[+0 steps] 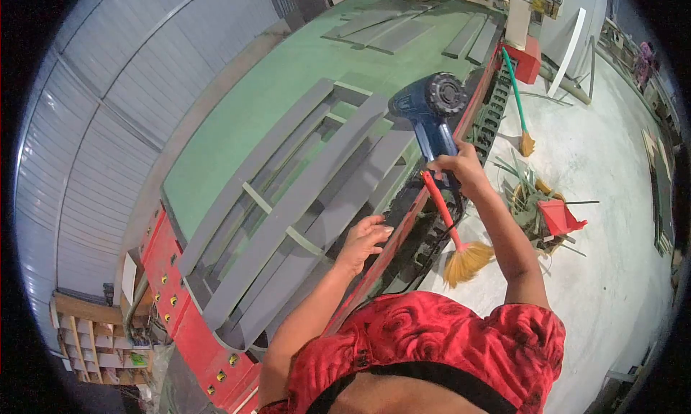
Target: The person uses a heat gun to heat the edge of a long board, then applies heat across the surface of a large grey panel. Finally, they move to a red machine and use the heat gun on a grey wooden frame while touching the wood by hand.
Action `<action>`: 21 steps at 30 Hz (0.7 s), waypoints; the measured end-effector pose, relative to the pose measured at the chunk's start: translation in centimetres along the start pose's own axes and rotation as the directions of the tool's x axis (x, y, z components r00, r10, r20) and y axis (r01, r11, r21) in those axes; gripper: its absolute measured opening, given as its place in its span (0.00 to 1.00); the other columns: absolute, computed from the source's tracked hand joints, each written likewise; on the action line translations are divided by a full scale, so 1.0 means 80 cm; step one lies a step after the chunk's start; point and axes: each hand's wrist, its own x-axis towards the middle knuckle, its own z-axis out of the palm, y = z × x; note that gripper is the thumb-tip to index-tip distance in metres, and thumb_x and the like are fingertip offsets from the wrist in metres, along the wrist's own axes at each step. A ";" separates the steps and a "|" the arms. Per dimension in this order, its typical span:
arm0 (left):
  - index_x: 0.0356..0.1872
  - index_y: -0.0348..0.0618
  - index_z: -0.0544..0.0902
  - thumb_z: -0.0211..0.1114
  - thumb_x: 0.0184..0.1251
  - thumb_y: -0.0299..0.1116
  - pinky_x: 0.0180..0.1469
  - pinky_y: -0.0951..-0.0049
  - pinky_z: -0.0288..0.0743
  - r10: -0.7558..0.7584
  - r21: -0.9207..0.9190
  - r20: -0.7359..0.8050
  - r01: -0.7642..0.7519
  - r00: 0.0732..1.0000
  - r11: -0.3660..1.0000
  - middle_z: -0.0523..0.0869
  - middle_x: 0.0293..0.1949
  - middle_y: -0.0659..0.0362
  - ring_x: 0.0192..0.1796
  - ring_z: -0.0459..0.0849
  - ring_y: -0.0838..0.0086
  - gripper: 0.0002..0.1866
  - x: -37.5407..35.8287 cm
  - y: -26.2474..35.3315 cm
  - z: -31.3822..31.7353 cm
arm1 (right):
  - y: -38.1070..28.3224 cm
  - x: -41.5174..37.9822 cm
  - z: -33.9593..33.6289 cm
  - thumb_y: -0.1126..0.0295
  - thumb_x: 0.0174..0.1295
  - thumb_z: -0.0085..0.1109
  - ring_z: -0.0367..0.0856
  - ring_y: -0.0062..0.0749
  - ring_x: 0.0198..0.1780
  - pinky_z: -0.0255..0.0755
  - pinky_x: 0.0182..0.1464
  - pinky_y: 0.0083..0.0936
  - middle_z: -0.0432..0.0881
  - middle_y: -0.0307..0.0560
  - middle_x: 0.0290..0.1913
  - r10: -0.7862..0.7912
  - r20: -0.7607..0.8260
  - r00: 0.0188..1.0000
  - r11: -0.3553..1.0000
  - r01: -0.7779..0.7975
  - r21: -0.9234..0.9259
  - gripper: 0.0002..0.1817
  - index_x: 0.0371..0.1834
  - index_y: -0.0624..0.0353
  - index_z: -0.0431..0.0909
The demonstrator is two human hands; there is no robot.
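My right hand (466,171) is wrapped round the handle of a dark blue heat gun (423,115), held up over the right edge of the machine bed. The round vented back of the heat gun faces me, and its barrel points left over the grey parts. Beside the grey slatted panel (295,191), my left hand (363,245) hovers with fingers loosely bent and apart, nothing in it. That panel has long grey boards joined by short pale crosspieces and lies on the green machine bed (223,155). More grey strips lie under and beside it.
A red-handled broom (443,205) leans at the bed's right edge, near a black cable chain (493,108). Farther off are a green-handled broom (515,90) and a red dustpan (560,218) on a heap of offcuts. Grey boards (402,36) lie at the bed's far end.
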 end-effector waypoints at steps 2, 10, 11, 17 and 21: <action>0.58 0.42 0.67 0.65 0.55 0.43 0.47 0.69 0.69 -0.008 -0.002 0.032 0.008 0.999 1.000 0.75 0.48 0.59 0.49 0.75 0.71 0.31 0.002 -0.003 0.002 | 0.008 -0.009 -0.010 0.77 0.38 0.64 0.73 0.23 0.20 0.67 0.24 0.21 0.75 0.42 0.23 -0.064 -0.055 0.996 0.998 0.063 -0.014 0.15 0.31 0.66 0.71; 0.57 0.42 0.69 0.64 0.56 0.43 0.46 0.71 0.71 -0.009 0.035 0.089 0.006 0.996 0.999 0.77 0.45 0.60 0.45 0.77 0.75 0.29 0.014 0.000 0.007 | 0.028 -0.018 -0.025 0.77 0.36 0.64 0.73 0.25 0.18 0.69 0.24 0.21 0.76 0.44 0.22 -0.030 -0.136 0.990 0.999 0.032 0.011 0.16 0.30 0.66 0.71; 0.57 0.42 0.69 0.64 0.56 0.43 0.46 0.71 0.71 -0.007 0.033 0.084 0.004 0.996 0.999 0.77 0.45 0.60 0.45 0.77 0.75 0.29 0.015 0.001 0.006 | 0.029 -0.017 -0.024 0.78 0.37 0.63 0.74 0.26 0.18 0.68 0.23 0.22 0.76 0.44 0.22 -0.016 -0.143 0.990 0.999 0.022 0.041 0.14 0.30 0.66 0.72; 0.58 0.42 0.68 0.64 0.56 0.45 0.47 0.70 0.70 -0.021 0.062 0.047 0.018 0.999 0.998 0.77 0.45 0.60 0.46 0.77 0.74 0.30 0.016 0.003 -0.001 | 0.043 -0.008 -0.029 0.79 0.38 0.60 0.74 0.26 0.21 0.67 0.24 0.22 0.77 0.43 0.24 0.019 -0.149 0.989 0.998 -0.010 0.061 0.13 0.30 0.66 0.73; 0.59 0.44 0.67 0.62 0.57 0.45 0.48 0.68 0.69 -0.027 0.062 0.114 0.020 0.993 0.998 0.77 0.48 0.58 0.47 0.75 0.72 0.30 0.013 0.003 -0.005 | 0.038 -0.011 -0.017 0.76 0.39 0.59 0.75 0.26 0.24 0.69 0.27 0.22 0.77 0.44 0.26 0.019 -0.142 0.990 0.999 -0.012 0.047 0.15 0.34 0.66 0.73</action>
